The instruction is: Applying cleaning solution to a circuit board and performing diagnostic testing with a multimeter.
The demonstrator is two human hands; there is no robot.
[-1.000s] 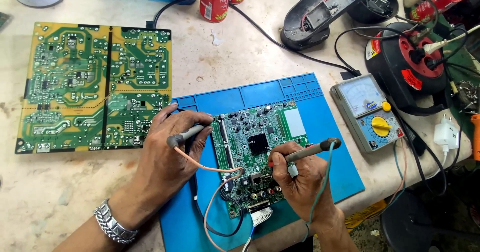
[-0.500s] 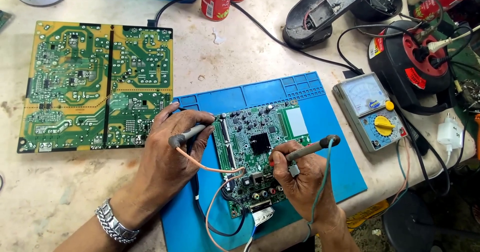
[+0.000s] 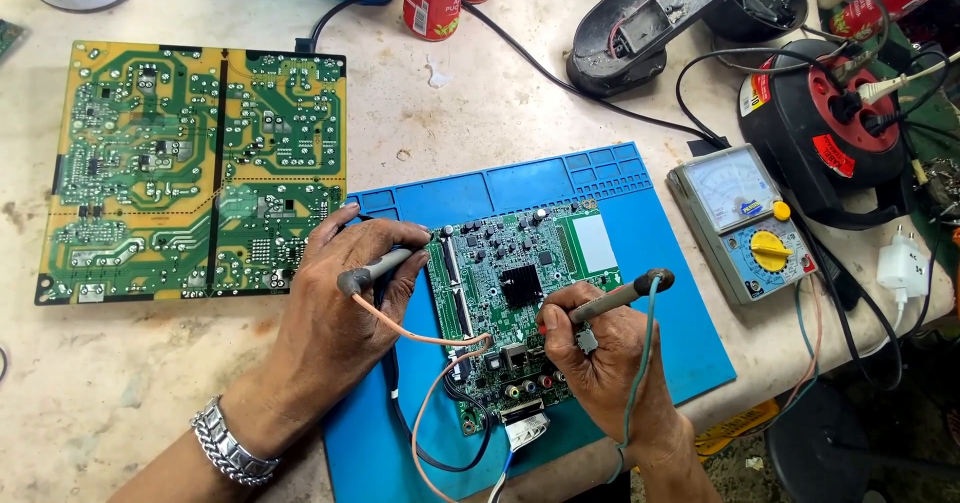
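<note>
Cluttered and dusty, our workbench (image 3: 480, 113) carries a blue mat (image 3: 640, 213) with the small green circuit board (image 3: 515, 293) lying on it. Since half a second ago almost nothing shifts: our left hand (image 3: 345, 293) keeps its fingers closed around the grey probe (image 3: 375, 268), tip at the board's ten o'clock corner, and our right hand (image 3: 600, 348) keeps its pinch on the second probe (image 3: 620, 296), tip at the board's lower middle. Both contacts hold, so we judge a reading is being taken (the analog meter (image 3: 745, 223) sits at three o'clock of the board). At nine o'clock lies the large yellow-green board (image 3: 195, 168), untouched.
</note>
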